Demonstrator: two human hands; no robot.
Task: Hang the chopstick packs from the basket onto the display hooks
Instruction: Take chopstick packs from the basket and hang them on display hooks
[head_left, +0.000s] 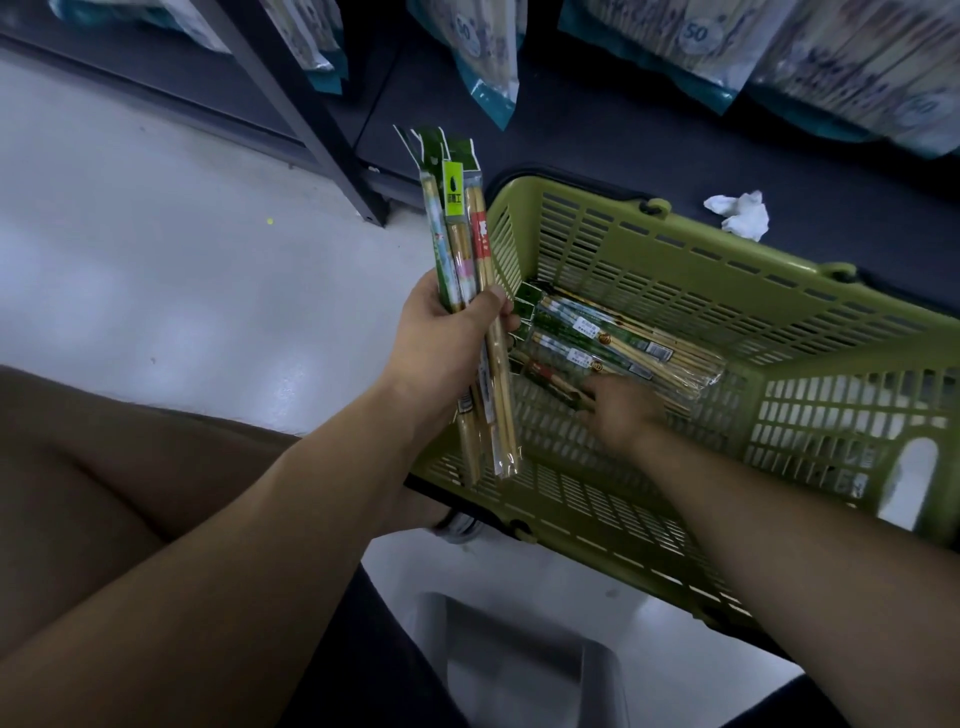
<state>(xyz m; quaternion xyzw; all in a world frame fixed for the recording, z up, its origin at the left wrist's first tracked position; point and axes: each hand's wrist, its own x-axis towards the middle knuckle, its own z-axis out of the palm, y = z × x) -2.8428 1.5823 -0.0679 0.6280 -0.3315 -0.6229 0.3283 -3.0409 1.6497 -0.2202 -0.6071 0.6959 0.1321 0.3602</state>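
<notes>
Your left hand (447, 338) grips several packs (460, 244), your right hand (621, 413), grip unclear, reaches more in the basket (727, 249); none hung yet.

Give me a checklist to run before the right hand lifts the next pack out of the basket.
1. Left hand grips its bundle of packs: ok, thumb and fingers wrap round it.
2. Bundle upright, hanging tabs on top: ok.
3. Loose packs to pick in the basket: ok, several lie on its floor.
4. Right hand has a pack pinched: cannot tell, the hand is blurred.
5. Free hook in view for hanging: not ok, only hanging bags show at the top.
</notes>
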